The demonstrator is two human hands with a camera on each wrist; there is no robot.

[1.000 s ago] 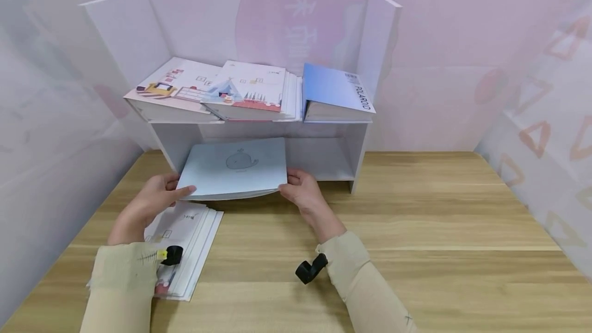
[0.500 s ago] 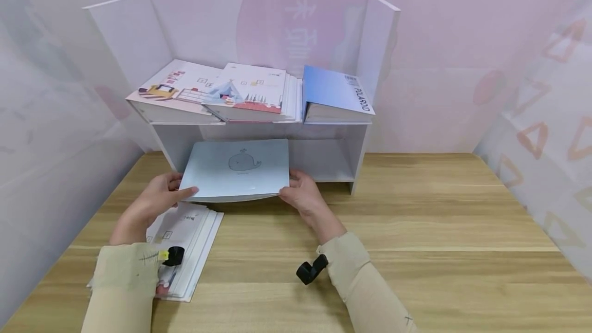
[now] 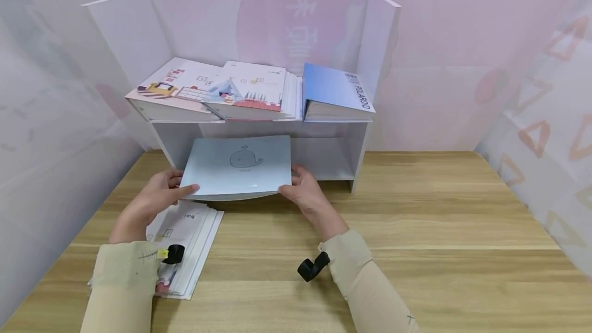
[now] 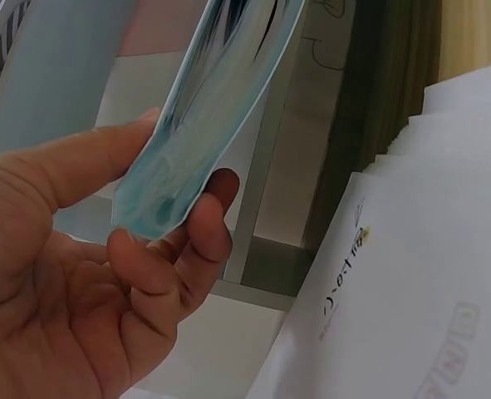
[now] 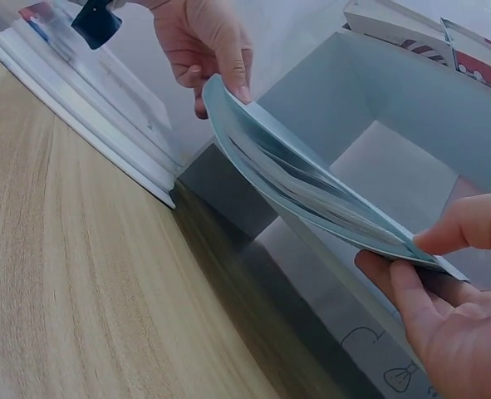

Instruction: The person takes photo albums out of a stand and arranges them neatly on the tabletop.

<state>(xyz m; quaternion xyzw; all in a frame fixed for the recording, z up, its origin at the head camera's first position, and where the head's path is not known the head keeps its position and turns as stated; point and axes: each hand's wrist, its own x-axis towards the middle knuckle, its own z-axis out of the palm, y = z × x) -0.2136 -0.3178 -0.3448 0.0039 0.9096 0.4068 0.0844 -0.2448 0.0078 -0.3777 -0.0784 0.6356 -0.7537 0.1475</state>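
Note:
A pale blue album [image 3: 236,166] with a whale drawn on its cover lies flat between both hands, at the lower opening of a white shelf [image 3: 353,158]. My left hand [image 3: 154,197] pinches its left near corner, thumb on top and fingers beneath, as the left wrist view also shows of the album [image 4: 191,141]. At the right near corner my right hand [image 3: 305,194] holds it the same way. Seen from the right wrist, the album [image 5: 311,187] bows slightly, its page edges fanned between the covers. Its far part reaches into the lower compartment.
Below my left forearm, a stack of white albums [image 3: 194,251] lies on the wooden table [image 3: 439,251]. Illustrated albums [image 3: 252,86] and a blue POLAROID album [image 3: 337,91] lie along the shelf's upper level. A patterned backdrop [image 3: 439,66] stands behind.
The album and both hands have shifted slightly to the right. Both hands keep their hold on the near corners. The shelf and other albums stay put.

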